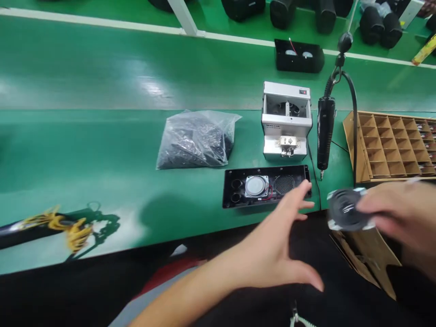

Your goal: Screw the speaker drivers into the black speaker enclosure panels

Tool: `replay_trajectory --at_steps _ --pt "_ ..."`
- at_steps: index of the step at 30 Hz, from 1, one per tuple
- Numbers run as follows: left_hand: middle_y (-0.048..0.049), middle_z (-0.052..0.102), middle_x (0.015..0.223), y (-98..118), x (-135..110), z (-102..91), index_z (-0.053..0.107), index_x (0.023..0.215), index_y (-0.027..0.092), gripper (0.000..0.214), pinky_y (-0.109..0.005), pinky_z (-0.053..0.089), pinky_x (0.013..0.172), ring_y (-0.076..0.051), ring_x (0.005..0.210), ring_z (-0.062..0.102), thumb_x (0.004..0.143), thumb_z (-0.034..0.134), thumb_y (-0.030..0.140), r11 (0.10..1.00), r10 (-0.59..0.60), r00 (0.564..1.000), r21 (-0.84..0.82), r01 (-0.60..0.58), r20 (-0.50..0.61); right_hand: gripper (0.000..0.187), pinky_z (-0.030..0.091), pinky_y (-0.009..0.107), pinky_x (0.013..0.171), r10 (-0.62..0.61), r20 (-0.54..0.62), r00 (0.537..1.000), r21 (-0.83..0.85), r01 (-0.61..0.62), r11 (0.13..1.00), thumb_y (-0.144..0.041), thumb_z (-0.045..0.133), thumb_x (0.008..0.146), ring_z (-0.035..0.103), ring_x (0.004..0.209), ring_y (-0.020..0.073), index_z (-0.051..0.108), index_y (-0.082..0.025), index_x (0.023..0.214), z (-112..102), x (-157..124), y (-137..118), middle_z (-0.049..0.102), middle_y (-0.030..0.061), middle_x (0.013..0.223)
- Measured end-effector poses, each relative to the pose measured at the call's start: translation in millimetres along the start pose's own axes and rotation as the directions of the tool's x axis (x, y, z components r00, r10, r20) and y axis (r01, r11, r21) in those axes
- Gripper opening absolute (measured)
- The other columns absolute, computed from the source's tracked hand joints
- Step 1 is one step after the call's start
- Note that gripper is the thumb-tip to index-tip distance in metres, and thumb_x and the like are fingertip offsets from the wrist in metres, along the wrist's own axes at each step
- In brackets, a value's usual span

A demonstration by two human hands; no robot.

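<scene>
My right hand [398,211] grips a round black speaker driver [345,210] by its right side, held off the bench at the lower right. Thumb and fingers of my left hand [277,252] are spread wide, with nothing between them. Beyond the left fingertips lies a long black speaker housing [231,197] on the green bench. Inside the housing sits a speaker driver [256,186] with its pale round back facing up and a red wire beside it. Right of that driver is a round mesh grille [284,184].
Behind the housing stands a grey machine [286,122]; a black electric screwdriver [326,131] hangs beside it. At right is a divided cardboard box [384,145]. A bag of black parts [195,141] lies mid-bench, yellow cords [73,231] at left, another black housing [299,56] behind.
</scene>
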State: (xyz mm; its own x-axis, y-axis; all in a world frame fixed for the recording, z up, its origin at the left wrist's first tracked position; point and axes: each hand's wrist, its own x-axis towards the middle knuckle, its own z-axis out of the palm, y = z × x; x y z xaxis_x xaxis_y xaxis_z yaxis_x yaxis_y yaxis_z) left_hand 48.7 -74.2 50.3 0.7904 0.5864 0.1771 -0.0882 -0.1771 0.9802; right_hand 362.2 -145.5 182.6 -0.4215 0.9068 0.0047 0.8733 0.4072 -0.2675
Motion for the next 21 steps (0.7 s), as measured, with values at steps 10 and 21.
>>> replay_trajectory --at_steps 10,21 --pt "-0.0195 0.067 0.15 -36 -15 47.3 0.045 0.152 0.027 0.079 -0.058 0.058 0.12 -0.035 0.14 0.071 0.099 0.067 0.082 0.834 -0.26 0.935 -0.545 0.09 -0.243 0.076 0.077 0.045 0.082 0.108 -0.627 0.772 0.342 0.149 0.928 -0.035 0.083 0.099 0.082 0.116 0.0304 0.047 -0.03 0.166 146 32 -58 0.074 0.017 0.135" --pt "-0.0273 0.039 0.182 -23 -24 -24.5 0.019 0.181 0.02 0.093 -0.058 0.047 0.131 -0.04 0.168 0.044 0.112 0.064 0.06 0.919 0.138 0.98 0.388 -0.073 -0.143 0.045 0.074 0.04 0.088 -0.033 -0.468 0.883 0.228 0.157 0.961 -0.028 0.079 0.098 0.082 0.106 0.026 0.065 -0.022 0.14 130 74 -39 0.082 0.0135 0.117"
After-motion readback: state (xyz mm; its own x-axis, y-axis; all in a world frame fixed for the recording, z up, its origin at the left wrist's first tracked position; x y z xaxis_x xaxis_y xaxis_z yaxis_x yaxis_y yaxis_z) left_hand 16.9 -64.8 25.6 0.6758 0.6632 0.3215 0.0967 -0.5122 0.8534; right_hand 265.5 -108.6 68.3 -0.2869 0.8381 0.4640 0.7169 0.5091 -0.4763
